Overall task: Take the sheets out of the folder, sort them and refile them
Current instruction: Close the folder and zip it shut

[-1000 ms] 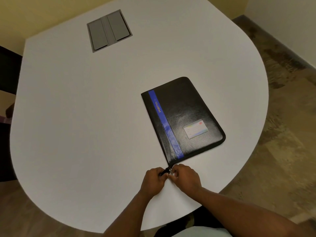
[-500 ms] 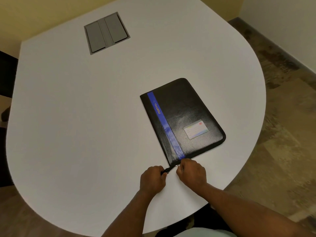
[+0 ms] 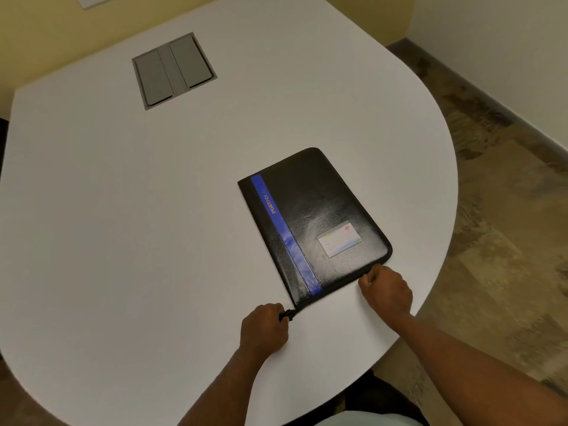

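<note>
Right hand (image 3: pixel 386 289), pinching the zip pull, now at the folder's (image 3: pixel 319 210) five-o'clock corner, up from seven; left hand (image 3: pixel 266 329) pinching the zip tab (image 3: pixel 287 315). Folder lying flat right of table (image 3: pixel 123 210) centre, near edge unzipped, sheets unseen inside.

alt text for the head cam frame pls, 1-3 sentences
A black zip folder with a blue stripe lies closed on a white table; the left hand pinches a black tab at its near corner, and the right hand grips the zipper along its near edge. A grey hatch sits farther back.
</note>
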{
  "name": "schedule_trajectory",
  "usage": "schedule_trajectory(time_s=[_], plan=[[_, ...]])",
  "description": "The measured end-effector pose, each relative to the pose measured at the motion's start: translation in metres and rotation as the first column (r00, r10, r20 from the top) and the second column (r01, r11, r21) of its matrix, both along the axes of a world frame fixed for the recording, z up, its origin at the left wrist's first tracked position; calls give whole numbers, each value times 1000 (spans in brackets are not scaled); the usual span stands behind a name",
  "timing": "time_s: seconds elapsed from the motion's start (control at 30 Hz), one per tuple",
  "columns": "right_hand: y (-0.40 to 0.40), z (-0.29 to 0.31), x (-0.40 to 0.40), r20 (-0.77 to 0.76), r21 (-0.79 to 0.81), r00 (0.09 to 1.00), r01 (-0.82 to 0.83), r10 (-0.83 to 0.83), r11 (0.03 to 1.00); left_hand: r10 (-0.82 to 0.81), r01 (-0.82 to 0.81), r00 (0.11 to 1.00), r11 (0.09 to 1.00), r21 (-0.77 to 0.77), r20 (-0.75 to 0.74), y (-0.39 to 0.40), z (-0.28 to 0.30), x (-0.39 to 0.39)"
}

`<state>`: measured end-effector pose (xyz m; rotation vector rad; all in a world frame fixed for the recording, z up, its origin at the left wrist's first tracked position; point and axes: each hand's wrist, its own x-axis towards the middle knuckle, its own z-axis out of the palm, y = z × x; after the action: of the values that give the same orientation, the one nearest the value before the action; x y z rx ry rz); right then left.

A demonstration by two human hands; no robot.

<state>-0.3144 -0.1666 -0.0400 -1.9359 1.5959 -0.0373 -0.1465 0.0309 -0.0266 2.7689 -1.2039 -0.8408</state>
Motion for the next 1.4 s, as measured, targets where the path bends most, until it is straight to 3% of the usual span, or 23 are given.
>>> schedule_trajectory(time_s=[0.1, 0.23, 0.37, 0.53, 0.7, 1.0, 1.4], plan=[[-18, -1, -9, 25, -7, 998, 53, -53, 999, 23, -23, 1000, 1000, -10, -4, -4, -2, 1], [-24, -4, -16, 16, -14, 1000, -3, 3, 1000, 252, -247, 968, 946, -209, -3, -15, -7, -1], [-27, -8, -21, 23, -11, 999, -36, 37, 999, 222, -170, 968, 923, -346, 118, -46, -9, 2], [-34, -9, -23, -14, 8, 998, -54, 54, 999, 46, -35, 996, 991, -127, 83, -96, -13, 15], [-45, -10, -22, -10, -23, 999, -38, 38, 999, 4, -6, 996, 1000, 16, 92, -109, -10, 41], [-103, -16, -32, -70, -66, 980, -190, 186, 980, 87, -89, 996, 992, 86, 18, -134, -11, 40], [-162, -2, 2, -139, -134, 872, -485, 469, 864, 83, -78, 996, 984, 159, -22, -141, -5, 40]])
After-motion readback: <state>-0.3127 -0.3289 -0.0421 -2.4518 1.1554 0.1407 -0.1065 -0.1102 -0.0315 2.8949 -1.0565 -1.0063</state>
